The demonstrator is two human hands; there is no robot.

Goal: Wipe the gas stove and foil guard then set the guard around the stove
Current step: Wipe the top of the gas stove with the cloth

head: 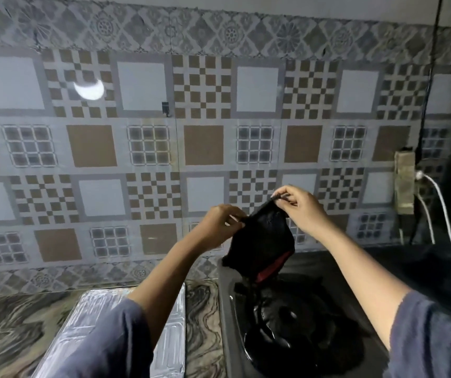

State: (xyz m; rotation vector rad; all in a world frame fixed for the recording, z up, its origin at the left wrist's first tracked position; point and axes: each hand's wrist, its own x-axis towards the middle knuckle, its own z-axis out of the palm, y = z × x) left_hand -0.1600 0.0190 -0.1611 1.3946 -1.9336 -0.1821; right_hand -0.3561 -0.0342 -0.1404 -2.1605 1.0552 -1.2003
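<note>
Stove (303, 326), glossy black, sits under a limp black cloth (262, 238) pinched by left hand (218, 225) and right hand (302, 208); ribbed foil guard (90, 317) lies flat, left.

I see the left hand (220, 225) and right hand (304, 211) each pinching the top edge of a black cloth (262, 241), which hangs over the stove (300, 317) before a tiled wall (148, 143). The foil guard (96, 304) lies flat on the counter (202, 309), just left of the stove.
</note>
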